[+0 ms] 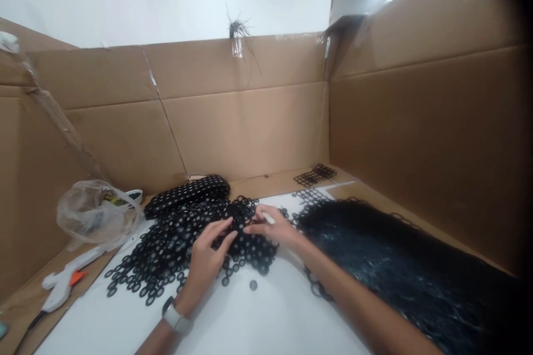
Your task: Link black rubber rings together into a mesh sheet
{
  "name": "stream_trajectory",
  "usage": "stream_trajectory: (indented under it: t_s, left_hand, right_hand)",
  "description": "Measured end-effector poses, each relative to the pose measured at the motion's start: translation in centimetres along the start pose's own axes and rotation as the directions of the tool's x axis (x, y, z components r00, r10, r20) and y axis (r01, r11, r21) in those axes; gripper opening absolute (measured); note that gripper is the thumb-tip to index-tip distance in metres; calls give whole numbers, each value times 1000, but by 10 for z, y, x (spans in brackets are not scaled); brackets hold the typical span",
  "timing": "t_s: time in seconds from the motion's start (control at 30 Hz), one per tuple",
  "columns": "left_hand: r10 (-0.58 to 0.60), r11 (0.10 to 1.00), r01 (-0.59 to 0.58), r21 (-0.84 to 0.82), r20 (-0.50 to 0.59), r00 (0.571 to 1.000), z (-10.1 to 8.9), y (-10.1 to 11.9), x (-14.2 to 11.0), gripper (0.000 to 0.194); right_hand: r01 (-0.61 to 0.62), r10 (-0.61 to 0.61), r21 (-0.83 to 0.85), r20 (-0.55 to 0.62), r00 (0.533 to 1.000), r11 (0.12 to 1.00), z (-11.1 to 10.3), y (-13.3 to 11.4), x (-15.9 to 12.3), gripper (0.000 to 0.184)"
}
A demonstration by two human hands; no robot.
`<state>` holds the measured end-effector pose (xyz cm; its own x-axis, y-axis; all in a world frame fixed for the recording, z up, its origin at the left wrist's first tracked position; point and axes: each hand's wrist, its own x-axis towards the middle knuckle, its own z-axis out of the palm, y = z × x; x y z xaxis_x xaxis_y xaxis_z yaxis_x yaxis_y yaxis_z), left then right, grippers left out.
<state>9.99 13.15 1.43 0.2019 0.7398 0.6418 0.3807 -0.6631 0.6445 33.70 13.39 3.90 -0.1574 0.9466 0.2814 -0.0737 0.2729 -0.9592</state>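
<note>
A piece of linked black rings [239, 213] is between my two hands, just above a wide heap of small black rings [175, 244]. My left hand [210, 247], with a watch [177, 319] on its wrist, grips the left side of this piece between thumb and fingertips. From the right, my right hand [277, 227] pinches the same piece. Something pale shows by its fingers, too blurred to name. One loose black disc [253, 285] lies on the white board [266, 321] below the hands.
A large dark mesh sheet [400, 266] covers the right side. Behind the heap lies a rolled dotted black fabric [189, 194]. At left are a clear plastic bag [95, 213] and a white glue gun [62, 288] with its cord. Cardboard walls [241, 133] enclose the workspace.
</note>
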Motion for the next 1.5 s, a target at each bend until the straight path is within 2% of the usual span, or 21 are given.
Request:
stream_trajectory:
  t_s: [0.1,0.2,0.37,0.53,0.7,0.8,0.9,0.97,1.07,1.2,1.27,1.37,1.5]
  left_hand:
    - [-38,999,38,-29,18,999,7,-5,-2,32]
    - [-73,995,75,-64,34,997,8,-11,-3,30]
    - [-89,990,99,-102,93,992,7,-3,-7,32]
    - [-84,993,92,-77,112,990,4,11,-10,33]
    - [-177,983,178,-52,24,984,6,7,-8,49]
    - [-231,973,229,-40,-53,971,5,-5,-3,50]
    - [-262,965,262,-18,-150,953,-4,-20,5,53]
    - [-252,966,260,11,-204,946,-15,-31,10,53]
    - [-173,979,191,74,-207,963,-30,-40,16,42]
    - [-38,990,67,127,-217,975,-32,-30,15,38]
    - [16,994,4,108,-179,984,-25,-18,11,33]
    - [57,998,-56,28,-55,997,-11,-1,2,27]
    - [-4,996,8,-88,48,999,2,9,-5,26]
  right_hand:
    - [-19,15,41,77,997,999,14,-4,-4,62]
    - [-17,15,11,114,993,1000,22,-4,-15,61]
    - [47,-47,6,-5,999,999,31,1,-33,53]
    - [91,-92,-25,-29,995,996,36,0,-38,48]
    - [106,-108,-87,-29,994,991,45,-7,-44,43]
    - [101,-106,-102,-46,993,990,49,-8,-46,44]
    - [72,-75,-72,-43,996,995,47,-3,-44,47]
    - [40,-45,-107,-45,998,993,43,1,-42,47]
    - [-4,-9,-251,-48,999,968,34,5,-39,41]
    - [-42,33,-273,-40,999,961,29,4,-39,38]
    - [-20,4,-235,-69,998,972,32,1,-40,39]
    - [28,-51,-164,-137,989,986,41,-2,-42,43]
    - [89,-127,-189,-196,972,978,52,3,-45,45]
